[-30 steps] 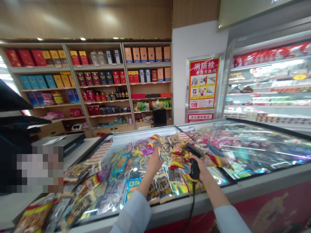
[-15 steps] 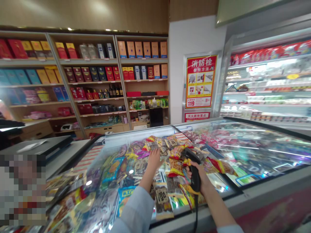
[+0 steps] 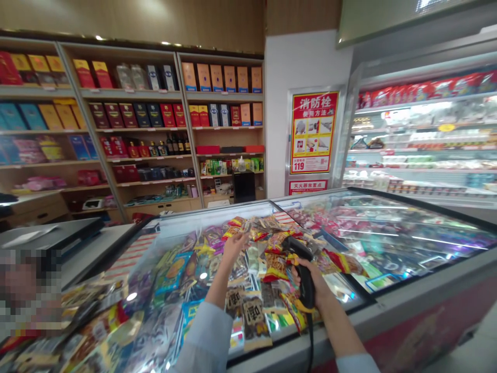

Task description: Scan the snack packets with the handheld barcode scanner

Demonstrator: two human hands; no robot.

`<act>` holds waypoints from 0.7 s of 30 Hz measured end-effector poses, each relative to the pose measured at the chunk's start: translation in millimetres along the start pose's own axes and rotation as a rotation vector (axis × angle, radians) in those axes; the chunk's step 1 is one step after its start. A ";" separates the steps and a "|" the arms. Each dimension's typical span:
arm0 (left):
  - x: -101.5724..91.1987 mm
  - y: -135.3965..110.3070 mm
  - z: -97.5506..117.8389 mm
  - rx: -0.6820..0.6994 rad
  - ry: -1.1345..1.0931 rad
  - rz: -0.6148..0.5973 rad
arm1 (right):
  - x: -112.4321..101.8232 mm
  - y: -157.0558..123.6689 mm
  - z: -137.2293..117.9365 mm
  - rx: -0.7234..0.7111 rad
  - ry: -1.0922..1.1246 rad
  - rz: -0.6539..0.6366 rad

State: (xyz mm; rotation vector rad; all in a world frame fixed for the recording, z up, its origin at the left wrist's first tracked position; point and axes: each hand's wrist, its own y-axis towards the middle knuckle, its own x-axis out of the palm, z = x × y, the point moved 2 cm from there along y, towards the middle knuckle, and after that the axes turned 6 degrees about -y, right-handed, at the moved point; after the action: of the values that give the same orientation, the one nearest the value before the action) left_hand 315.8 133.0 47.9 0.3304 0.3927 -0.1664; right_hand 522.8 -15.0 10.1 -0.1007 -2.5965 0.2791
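My right hand [image 3: 310, 280] is wrapped round the grip of a black barcode scanner [image 3: 306, 282], its head pointing left over the snack packets. A cable hangs from the handle across the freezer's front edge. Beyond the near packets, my left hand [image 3: 235, 243] has its fingers drawn together beside a red and yellow snack packet [image 3: 235, 223]; what lies between the fingertips is too small to make out. Below the scanner head is a bag of crunchy-looking snacks [image 3: 276, 265]. Nearer to me, a black and tan packet [image 3: 254, 316] lies flat on the glass.
The chest freezer [image 3: 392, 290] with a glass top runs across the front, with several packets piled on it. More packets [image 3: 93, 331] heap up at lower left beside a counter [image 3: 116, 238]. Shelves of boxes [image 3: 137, 115] stand behind; a lit refrigerated display [image 3: 423, 129] is at right.
The view has shifted slightly right. My left hand's fingers, spread over the packets before, are now drawn together and a little farther forward. My right hand still holds the scanner.
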 end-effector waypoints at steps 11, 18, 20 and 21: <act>25.1 -13.8 10.7 -0.162 -0.881 -0.048 | 5.1 -4.4 7.5 -0.127 0.041 -0.135; 30.9 -10.0 2.3 -0.134 -0.929 -0.061 | -0.1 -1.9 12.2 -0.143 0.023 -0.202; 30.8 -10.3 2.5 -0.133 -0.915 -0.065 | -0.3 -1.8 12.3 -0.150 0.034 -0.201; 30.8 -10.8 3.1 -0.133 -0.903 -0.071 | 0.0 -1.8 12.3 -0.154 0.041 -0.196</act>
State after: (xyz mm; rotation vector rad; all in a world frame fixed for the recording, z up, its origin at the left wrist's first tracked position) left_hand 342.6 118.9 35.2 0.0850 -0.4776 -0.3355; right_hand 516.5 -18.9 0.2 0.0921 -2.5606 0.0059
